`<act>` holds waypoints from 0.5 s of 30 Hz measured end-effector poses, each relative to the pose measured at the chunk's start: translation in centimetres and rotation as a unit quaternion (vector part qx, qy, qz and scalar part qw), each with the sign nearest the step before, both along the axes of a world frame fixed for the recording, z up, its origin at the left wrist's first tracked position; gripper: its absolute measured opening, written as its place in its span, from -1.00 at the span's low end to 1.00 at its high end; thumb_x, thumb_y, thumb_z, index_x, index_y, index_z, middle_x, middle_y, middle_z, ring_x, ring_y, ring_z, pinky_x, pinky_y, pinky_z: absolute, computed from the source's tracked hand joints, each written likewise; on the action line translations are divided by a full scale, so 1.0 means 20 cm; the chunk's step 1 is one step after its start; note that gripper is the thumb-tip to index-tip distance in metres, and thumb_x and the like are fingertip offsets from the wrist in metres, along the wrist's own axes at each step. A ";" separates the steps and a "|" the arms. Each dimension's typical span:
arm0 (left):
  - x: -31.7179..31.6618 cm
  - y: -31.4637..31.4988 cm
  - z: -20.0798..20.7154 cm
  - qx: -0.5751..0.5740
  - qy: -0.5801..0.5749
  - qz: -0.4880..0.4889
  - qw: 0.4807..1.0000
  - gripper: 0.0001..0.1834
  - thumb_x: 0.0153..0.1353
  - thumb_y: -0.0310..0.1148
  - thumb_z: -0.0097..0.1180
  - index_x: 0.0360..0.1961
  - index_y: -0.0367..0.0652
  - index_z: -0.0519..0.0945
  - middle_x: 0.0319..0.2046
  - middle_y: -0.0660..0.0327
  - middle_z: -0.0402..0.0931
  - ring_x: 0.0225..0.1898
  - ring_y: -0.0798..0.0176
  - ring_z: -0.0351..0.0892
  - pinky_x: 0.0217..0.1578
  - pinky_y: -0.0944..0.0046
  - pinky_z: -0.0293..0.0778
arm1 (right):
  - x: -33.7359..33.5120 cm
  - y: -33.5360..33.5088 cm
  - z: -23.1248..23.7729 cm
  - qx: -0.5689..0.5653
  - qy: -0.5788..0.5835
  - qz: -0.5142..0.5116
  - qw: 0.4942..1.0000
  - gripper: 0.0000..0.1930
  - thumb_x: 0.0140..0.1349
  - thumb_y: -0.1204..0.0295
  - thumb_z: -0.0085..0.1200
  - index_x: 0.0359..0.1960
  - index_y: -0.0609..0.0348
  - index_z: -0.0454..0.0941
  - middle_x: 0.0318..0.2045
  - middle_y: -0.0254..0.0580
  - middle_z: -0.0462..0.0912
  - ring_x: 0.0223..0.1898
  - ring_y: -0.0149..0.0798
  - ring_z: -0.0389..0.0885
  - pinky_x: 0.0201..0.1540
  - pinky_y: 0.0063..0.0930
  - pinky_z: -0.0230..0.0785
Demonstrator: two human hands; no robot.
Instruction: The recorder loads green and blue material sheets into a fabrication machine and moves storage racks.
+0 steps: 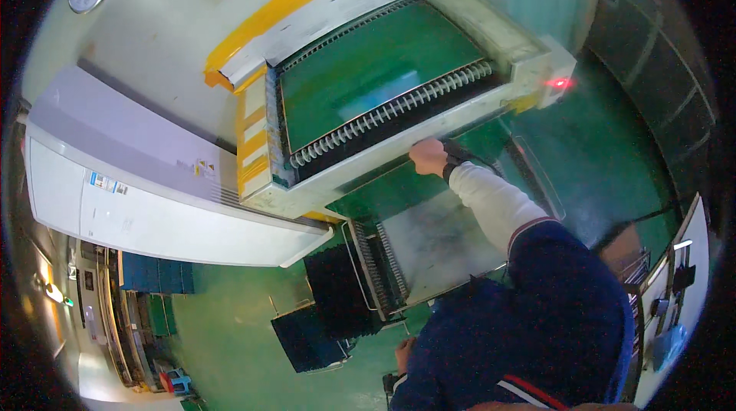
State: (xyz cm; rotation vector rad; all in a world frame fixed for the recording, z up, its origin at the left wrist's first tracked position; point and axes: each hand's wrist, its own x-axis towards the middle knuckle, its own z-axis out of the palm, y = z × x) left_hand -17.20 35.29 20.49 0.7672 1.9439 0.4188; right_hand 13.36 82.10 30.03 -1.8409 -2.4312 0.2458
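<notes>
My right hand (428, 156), with a dark band at the wrist, reaches out at the front edge of a white machine frame (368, 152). Its fingers are curled closed; whatever they may hold is hidden. Inside the frame a large green panel (376, 66) lies on rows of small roller wheels (399, 108). Below my right forearm is a rack with a flat grey plate (437, 238) and toothed slot strips (379, 258). Low in the view, my left hand (405, 353) shows only in part beside my dark blue jacket, its fingers mostly hidden.
A white appliance (176, 196) stands to the left of the machine. Black ribbed panels (337, 296) stand next to the rack on the green floor (230, 311). A red light (560, 83) glows at the frame's right end. At the right is a white board (675, 296) with items on it.
</notes>
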 end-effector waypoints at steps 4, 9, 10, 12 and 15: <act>-0.10 -0.09 -0.18 0.043 0.035 -0.073 0.996 -0.69 0.05 -0.22 0.08 -0.33 -0.27 0.59 -0.40 0.06 0.58 -0.38 0.24 0.55 -0.33 0.28 0.42 | -0.03 -0.04 0.08 0.020 0.001 0.004 1.000 -0.83 -0.17 0.41 0.05 -0.49 0.14 0.59 -0.46 -0.06 0.60 -0.35 -0.01 0.57 -0.33 -0.18 0.42; -0.08 -0.06 -0.21 -0.037 0.002 0.013 0.999 -0.64 0.02 -0.17 0.10 -0.31 -0.28 0.59 -0.36 0.04 0.58 -0.36 0.22 0.56 -0.30 0.27 0.43 | -0.02 -0.03 0.07 0.006 -0.005 0.012 1.000 -0.83 -0.19 0.41 0.05 -0.51 0.17 0.59 -0.50 -0.04 0.59 -0.39 -0.01 0.57 -0.35 -0.18 0.41; -0.09 -0.07 -0.23 -0.037 0.003 0.005 0.999 -0.63 0.03 -0.15 0.10 -0.29 -0.27 0.60 -0.36 0.06 0.59 -0.36 0.22 0.56 -0.30 0.27 0.42 | -0.02 -0.03 0.07 0.007 -0.004 0.013 1.000 -0.83 -0.19 0.41 0.05 -0.51 0.17 0.59 -0.50 -0.04 0.59 -0.39 -0.01 0.57 -0.35 -0.18 0.41; -0.12 -0.08 -0.27 -0.037 0.005 -0.001 0.999 -0.61 0.03 -0.13 0.11 -0.27 -0.26 0.60 -0.37 0.08 0.59 -0.36 0.23 0.56 -0.31 0.26 0.42 | -0.01 -0.03 0.05 0.001 0.014 -0.004 1.000 -0.83 -0.20 0.41 0.05 -0.51 0.16 0.59 -0.51 -0.04 0.59 -0.39 -0.01 0.57 -0.36 -0.18 0.41; -0.16 -0.12 -0.39 -0.041 -0.012 0.011 0.999 -0.59 0.04 -0.10 0.11 -0.26 -0.24 0.60 -0.39 0.12 0.60 -0.37 0.24 0.55 -0.32 0.27 0.41 | -0.01 -0.01 0.02 -0.013 0.008 -0.007 1.000 -0.82 -0.20 0.41 0.06 -0.51 0.16 0.59 -0.50 -0.05 0.59 -0.39 -0.01 0.57 -0.36 -0.18 0.41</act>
